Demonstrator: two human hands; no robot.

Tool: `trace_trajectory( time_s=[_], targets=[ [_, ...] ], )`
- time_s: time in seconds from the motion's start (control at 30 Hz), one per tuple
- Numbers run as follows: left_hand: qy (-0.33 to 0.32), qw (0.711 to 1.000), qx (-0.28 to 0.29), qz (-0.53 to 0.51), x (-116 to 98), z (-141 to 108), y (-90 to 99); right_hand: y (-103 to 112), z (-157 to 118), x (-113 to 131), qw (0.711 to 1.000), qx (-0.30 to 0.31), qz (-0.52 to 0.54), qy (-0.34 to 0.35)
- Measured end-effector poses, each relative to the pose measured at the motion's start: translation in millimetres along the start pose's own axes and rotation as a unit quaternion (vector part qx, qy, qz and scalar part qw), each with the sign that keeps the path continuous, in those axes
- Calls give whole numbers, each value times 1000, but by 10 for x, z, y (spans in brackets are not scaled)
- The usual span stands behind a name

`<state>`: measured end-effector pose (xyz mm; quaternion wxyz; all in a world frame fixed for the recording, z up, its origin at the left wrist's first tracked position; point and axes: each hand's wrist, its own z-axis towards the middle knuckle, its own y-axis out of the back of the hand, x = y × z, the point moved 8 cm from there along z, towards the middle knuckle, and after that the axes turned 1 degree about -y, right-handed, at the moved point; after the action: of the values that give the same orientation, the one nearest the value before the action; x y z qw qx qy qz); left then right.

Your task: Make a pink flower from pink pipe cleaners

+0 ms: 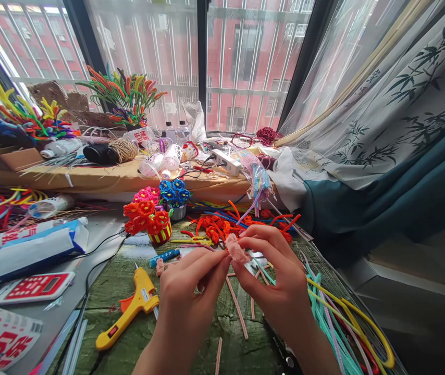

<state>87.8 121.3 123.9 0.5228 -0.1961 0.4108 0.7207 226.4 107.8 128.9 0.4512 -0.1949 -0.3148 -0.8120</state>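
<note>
A small, lumpy pink piece of bent pipe cleaner is held up over the table between both hands. My right hand pinches it from the right with thumb and fingers. From the left, my left hand has its thumb and forefinger pressed together at the piece's edge; a speck of red shows at the fingertips. Loose pink pipe cleaners lie on the table below. Left of my left hand are a yellow glue gun, a blue tube and another small pink piece.
Pots of red flowers and blue flowers stand behind. Red pipe-cleaner pieces are heaped beyond my hands. Green and yellow pipe cleaners lie right. A black cable, a white-and-blue packet and a red-and-white device are left.
</note>
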Motion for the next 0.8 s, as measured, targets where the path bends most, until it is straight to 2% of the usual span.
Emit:
trace_trajectory(
  time_s=[0.4,0.53,0.8],
  targets=[
    [-14,1000,-15,10,-45,1,7,-23,-4,3,1000,15,12,1],
    [-15,999,-45,15,-73,-14,41,-24,-5,6,1000,12,17,2],
    [-17,998,-56,24,-73,-14,63,-19,-2,-1,999,1,36,-13]
  ],
)
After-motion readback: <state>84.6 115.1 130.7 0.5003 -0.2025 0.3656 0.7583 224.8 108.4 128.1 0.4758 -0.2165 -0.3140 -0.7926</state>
